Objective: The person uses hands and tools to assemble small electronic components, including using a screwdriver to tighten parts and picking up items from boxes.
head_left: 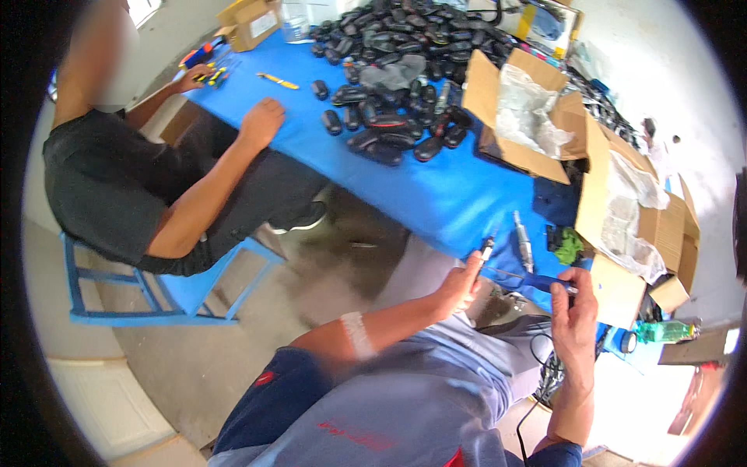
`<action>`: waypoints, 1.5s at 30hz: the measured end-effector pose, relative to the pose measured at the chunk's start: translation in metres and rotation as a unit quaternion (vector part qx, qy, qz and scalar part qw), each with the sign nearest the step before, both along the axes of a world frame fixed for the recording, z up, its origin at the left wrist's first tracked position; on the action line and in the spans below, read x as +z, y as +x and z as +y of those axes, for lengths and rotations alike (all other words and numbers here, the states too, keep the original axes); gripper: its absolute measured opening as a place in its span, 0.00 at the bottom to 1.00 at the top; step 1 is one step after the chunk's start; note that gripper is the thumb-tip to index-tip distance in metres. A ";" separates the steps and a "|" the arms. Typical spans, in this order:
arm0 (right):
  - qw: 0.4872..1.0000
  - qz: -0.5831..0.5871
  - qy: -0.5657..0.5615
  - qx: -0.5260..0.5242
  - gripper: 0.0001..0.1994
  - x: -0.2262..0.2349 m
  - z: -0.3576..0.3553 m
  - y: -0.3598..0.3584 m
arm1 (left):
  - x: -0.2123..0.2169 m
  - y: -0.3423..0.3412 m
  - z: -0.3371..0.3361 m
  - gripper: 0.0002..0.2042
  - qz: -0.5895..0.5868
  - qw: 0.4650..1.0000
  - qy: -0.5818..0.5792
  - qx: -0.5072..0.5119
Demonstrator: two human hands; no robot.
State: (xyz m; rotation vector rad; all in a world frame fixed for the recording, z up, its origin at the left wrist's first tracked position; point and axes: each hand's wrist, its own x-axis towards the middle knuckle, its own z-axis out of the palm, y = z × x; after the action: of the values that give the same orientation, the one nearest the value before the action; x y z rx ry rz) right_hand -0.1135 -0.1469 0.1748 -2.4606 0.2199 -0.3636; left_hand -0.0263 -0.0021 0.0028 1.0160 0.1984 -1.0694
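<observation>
My left hand [462, 286] is closed on a small dark and pale part [487, 249], held upright just off the table's near edge; its kind is too small to make out. A screwdriver [547, 282] with a dark blue handle sits in the closed fingers of my right hand [574, 310]. Its thin shaft points left toward the part in my left hand, but whether the tip touches it I cannot tell. A silver, pen-shaped tool [522, 241] lies on the blue tabletop [436, 204] beyond my hands. Beside it is a crumpled green cloth [569, 246].
Black rounded devices like computer mice [389, 117] are heaped at the back. Open cardboard boxes [537, 117] with plastic liners line the right. A green bottle [661, 332] lies at far right. On the left a person [117, 183] sits on a blue chair [187, 300], near a yellow knife [278, 81].
</observation>
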 end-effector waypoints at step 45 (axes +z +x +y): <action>0.998 -0.037 -0.012 0.055 0.05 -0.001 -0.011 0.005 | -0.009 0.002 0.005 0.31 0.036 0.999 -0.032 -0.014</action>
State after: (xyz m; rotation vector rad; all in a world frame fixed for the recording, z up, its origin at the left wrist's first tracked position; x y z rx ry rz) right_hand -0.1089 -0.1576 0.1733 -2.4649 0.0490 -0.4099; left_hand -0.0245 0.0033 -0.0063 0.9260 0.2083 -1.1324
